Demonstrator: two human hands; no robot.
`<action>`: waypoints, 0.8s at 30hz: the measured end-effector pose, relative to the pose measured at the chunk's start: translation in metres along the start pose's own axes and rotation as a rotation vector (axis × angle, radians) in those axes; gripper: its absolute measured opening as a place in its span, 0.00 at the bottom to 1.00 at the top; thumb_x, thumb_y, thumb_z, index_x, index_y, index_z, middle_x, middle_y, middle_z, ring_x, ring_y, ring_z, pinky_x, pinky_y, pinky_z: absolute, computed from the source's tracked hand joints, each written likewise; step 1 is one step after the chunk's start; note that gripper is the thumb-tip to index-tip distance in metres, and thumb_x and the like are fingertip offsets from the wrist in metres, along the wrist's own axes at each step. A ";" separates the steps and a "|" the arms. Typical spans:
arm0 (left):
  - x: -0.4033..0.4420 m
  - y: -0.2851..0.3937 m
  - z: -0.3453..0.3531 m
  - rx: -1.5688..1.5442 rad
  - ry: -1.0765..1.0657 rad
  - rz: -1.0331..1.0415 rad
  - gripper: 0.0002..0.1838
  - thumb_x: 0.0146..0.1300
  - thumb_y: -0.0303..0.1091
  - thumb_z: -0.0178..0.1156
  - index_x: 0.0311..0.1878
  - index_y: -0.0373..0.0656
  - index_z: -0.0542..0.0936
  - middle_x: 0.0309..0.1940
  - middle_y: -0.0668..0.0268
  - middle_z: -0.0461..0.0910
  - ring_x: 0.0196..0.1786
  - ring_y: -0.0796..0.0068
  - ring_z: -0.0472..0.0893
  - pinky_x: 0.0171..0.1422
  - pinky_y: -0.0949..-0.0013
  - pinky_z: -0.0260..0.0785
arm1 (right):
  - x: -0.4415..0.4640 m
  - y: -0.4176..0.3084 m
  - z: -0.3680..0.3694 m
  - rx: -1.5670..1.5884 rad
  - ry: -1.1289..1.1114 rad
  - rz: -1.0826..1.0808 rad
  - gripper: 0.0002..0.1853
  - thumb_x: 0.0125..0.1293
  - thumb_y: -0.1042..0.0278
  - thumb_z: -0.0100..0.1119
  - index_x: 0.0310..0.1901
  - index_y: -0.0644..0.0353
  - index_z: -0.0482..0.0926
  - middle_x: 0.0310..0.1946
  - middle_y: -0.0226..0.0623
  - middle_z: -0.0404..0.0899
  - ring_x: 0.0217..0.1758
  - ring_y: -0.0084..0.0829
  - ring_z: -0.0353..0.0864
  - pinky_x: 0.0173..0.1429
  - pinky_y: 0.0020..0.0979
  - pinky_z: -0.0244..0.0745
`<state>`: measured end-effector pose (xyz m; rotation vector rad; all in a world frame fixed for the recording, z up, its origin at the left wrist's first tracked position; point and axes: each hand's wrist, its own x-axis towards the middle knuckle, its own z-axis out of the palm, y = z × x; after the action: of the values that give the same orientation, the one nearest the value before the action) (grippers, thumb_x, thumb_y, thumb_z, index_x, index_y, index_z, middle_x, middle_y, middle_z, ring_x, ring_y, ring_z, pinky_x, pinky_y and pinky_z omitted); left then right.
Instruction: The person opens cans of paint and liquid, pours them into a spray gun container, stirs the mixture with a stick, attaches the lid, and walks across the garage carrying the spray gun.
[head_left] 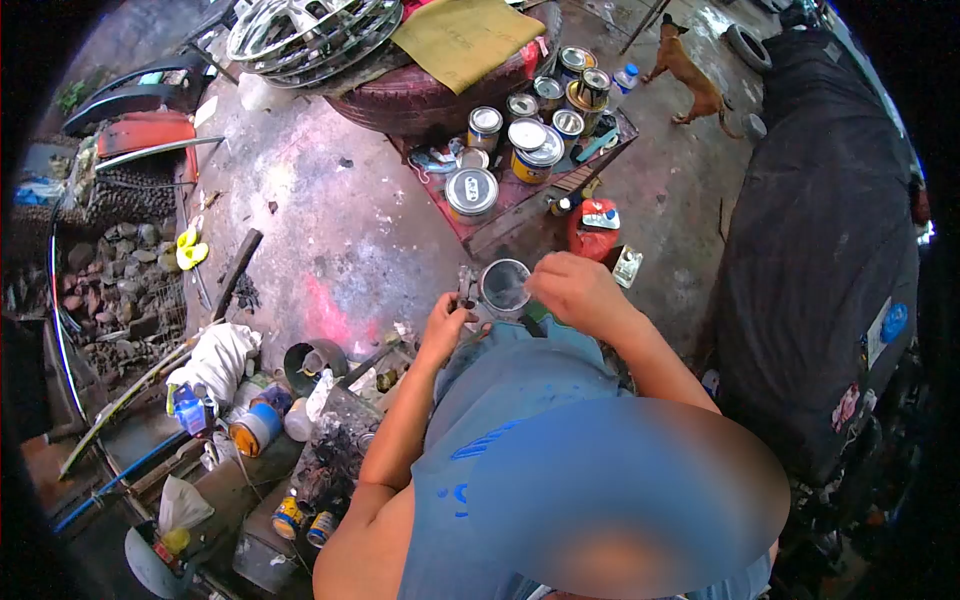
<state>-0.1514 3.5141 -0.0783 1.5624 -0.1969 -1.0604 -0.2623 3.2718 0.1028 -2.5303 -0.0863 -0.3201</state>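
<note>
Honestly, the cup (505,284) is what I'd worry about. It's between the hands, mouth up, just past the knees. The left hand (447,325) has its fingers curled in narrow on a metal part (467,285) right beside the cup, maybe a spray gun. The right hand (575,290) is at the far side of the rim, fingers pinched close. Can't tell if there's something small in them, and I can't make out what's in the cup either.

If the left grip is all that steadies it, a bump on the rim from the right hand could tip the cup and slop whatever's in there onto the trousers (525,350). Bare fingers that close to the mouth could also get messy, or drop grit in.

A bit further out, the red bag (592,242) is near the right hand, with a small container (600,217) on top. A careless elbow or wrist might knock that over.

Then there's the low table (440,190), pretty crowded. The big can (472,192) is close to the near corner, so a nudge there could send it off the edge. The tyre (425,105) behind hems the cans in too.

Past that, the dog (690,78) is on the floor (660,190). If it wanders over, it could brush the cans or kick up dust.
</note>
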 end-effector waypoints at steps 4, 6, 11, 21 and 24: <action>0.002 -0.001 -0.001 0.017 0.003 -0.035 0.21 0.62 0.32 0.56 0.56 0.31 0.76 0.48 0.55 0.82 0.48 0.67 0.84 0.59 0.64 0.73 | 0.001 0.001 0.003 0.007 0.025 -0.004 0.07 0.58 0.70 0.67 0.39 0.56 0.82 0.37 0.34 0.79 0.42 0.40 0.83 0.44 0.40 0.80; 0.000 0.001 0.000 0.002 0.011 -0.045 0.22 0.61 0.33 0.56 0.57 0.31 0.76 0.48 0.55 0.82 0.48 0.66 0.85 0.59 0.64 0.73 | 0.000 0.001 0.003 0.008 0.005 -0.002 0.07 0.59 0.70 0.67 0.40 0.56 0.82 0.37 0.34 0.79 0.43 0.40 0.83 0.44 0.40 0.80; 0.003 -0.009 -0.003 0.019 0.009 -0.012 0.23 0.61 0.34 0.56 0.57 0.31 0.76 0.47 0.55 0.82 0.49 0.67 0.84 0.58 0.65 0.73 | 0.001 0.005 0.006 0.014 0.040 -0.003 0.08 0.58 0.70 0.67 0.41 0.56 0.83 0.38 0.34 0.80 0.43 0.40 0.82 0.43 0.40 0.80; 0.003 -0.011 -0.006 -0.023 0.009 -0.010 0.21 0.60 0.31 0.54 0.56 0.30 0.75 0.46 0.56 0.83 0.46 0.66 0.84 0.58 0.65 0.74 | -0.001 -0.002 0.003 0.053 -0.019 0.036 0.07 0.62 0.70 0.68 0.42 0.57 0.84 0.39 0.35 0.81 0.42 0.40 0.84 0.44 0.39 0.80; 0.001 -0.002 -0.007 0.029 0.009 -0.012 0.21 0.60 0.30 0.53 0.55 0.29 0.75 0.46 0.55 0.84 0.46 0.65 0.85 0.59 0.64 0.75 | 0.002 0.005 0.000 -0.013 -0.004 0.065 0.07 0.62 0.70 0.68 0.42 0.58 0.84 0.40 0.36 0.82 0.43 0.40 0.84 0.44 0.39 0.81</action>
<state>-0.1471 3.5189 -0.0808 1.5962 -0.1978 -1.0638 -0.2600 3.2677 0.1006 -2.5402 -0.0029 -0.2909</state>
